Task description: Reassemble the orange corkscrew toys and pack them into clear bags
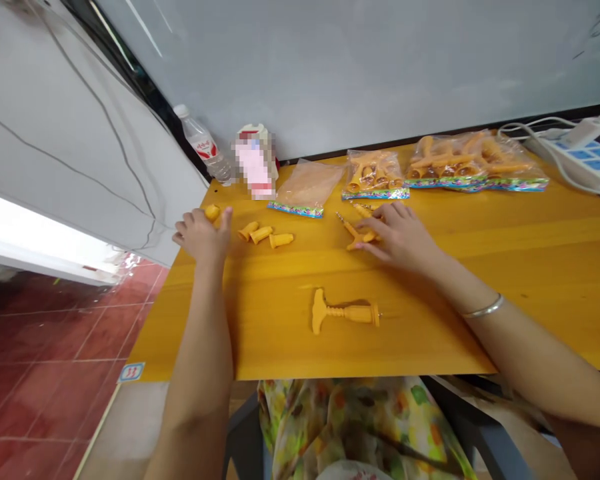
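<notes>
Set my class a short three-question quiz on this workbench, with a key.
1. True or false: the right hand rests on an orange plastic T-shaped part.
2. How many orange cone-shaped pieces lie in the row just right of the left hand?
3. Which wrist wears the metal bangle, left or right?

Key: 1. True. 2. Three. 3. Right.
</notes>
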Motion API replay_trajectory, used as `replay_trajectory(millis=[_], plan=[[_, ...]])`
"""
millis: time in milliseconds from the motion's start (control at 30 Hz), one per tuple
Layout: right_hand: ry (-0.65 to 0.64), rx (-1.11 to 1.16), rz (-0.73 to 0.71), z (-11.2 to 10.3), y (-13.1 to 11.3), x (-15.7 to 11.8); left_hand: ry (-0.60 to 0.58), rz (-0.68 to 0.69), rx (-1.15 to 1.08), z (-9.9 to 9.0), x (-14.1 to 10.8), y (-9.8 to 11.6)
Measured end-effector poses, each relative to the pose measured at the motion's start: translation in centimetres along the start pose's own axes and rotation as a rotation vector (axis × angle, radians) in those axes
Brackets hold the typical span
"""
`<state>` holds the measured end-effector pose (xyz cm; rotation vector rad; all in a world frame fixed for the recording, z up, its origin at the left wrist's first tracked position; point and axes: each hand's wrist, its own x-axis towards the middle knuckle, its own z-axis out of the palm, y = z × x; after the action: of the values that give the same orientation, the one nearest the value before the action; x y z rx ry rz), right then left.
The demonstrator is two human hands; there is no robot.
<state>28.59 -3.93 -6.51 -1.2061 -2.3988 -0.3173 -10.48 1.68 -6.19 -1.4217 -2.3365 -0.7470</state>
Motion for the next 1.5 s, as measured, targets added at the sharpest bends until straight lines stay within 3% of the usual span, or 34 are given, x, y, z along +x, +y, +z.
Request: replay_trajectory(millis=[133,267,600,733,800,900,933,1000,1067,1167,1233,1333,1433,1500], plan=[[-0.060,-0.075,0.116,1.9,1.6,-0.4,-0.131,-0.117,0.028,1.9,-0.8,-0.4],[-0.102,-0.100,0.141,2.6,1.9,-0.7,-0.230,-0.142,0.078,3.0,-1.2,-0.5],[-0.075,-0.105,0.134,2.6,1.4,-0.7,-0.364,-0.119,0.126,2.8,-1.4,0.2],[-0.007,0.058,0.122,1.1,0.4,0.1,-0.403,-0.087,0.092,2.7,-1.3,0.2],[-0.098,0.318,0.039,0.1,-0.7,0.3,-0.392,-0.065,0.083,2.6,-1.4,0.3],[-0.477,0.735,-0.145,-1.1,-3.0,0.1,-0.363,-0.055,0.061,2.4,-1.7,0.6],[-0.579,0.788,-0.202,-1.4,-3.7,-0.1,-0.343,-0.056,0.050,2.3,-1.8,0.7],[-0.657,0.769,-0.290,-1.5,-4.8,-0.6,-0.285,-0.056,0.012,2.3,-1.8,0.7],[-0.636,0.706,-0.317,-1.3,-5.2,-0.9,-0.205,-0.041,-0.063,2.3,-1.6,0.6],[-0.559,0.761,-0.175,-1.0,-4.4,-0.6,-0.048,0.056,-0.285,2.6,-1.1,0.5],[-0.398,0.879,0.028,-0.9,-3.5,0.0,0.083,0.165,-0.471,2.6,-1.3,1.2],[-0.032,1.094,0.386,-0.6,-2.6,0.9,0.194,0.368,-0.705,2.0,-3.5,3.8],[0.228,1.270,0.604,0.1,-3.2,1.3,0.071,0.769,-0.848,0.9,-7.8,7.6],[0.215,1.317,0.613,0.6,-3.9,1.4,-0.105,1.030,-0.815,0.5,-10.5,9.8]])
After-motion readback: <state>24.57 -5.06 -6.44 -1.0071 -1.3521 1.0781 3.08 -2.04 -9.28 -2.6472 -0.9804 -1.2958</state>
